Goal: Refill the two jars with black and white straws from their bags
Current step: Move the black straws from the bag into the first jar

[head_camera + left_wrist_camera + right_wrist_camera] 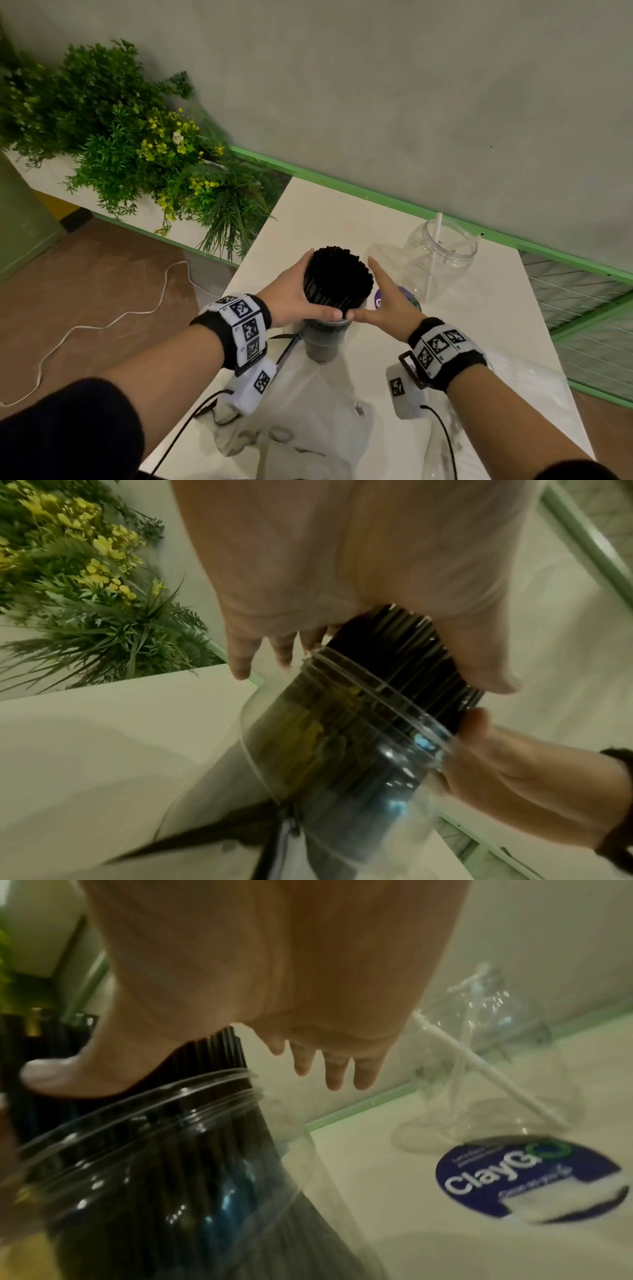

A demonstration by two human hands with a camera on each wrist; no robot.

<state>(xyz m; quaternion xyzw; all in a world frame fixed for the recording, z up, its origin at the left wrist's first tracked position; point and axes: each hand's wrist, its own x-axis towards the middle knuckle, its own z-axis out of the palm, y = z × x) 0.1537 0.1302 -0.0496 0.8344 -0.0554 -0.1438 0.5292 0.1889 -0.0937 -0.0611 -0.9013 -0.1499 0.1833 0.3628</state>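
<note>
Bare table [329, 219] is left open in the upper middle of the head view; the right is blocked by a clear jar [442, 260], the left by plants [144, 147].

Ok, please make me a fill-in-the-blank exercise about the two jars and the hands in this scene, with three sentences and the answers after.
1. The clear plastic jar between the hands is packed with ____ straws.
2. The second clear plastic jar, near the wall, holds a single ____ straw.
3. The left hand curls around the bundle, while the fingers of the right hand are ____.

Answers: black; white; straight
</note>
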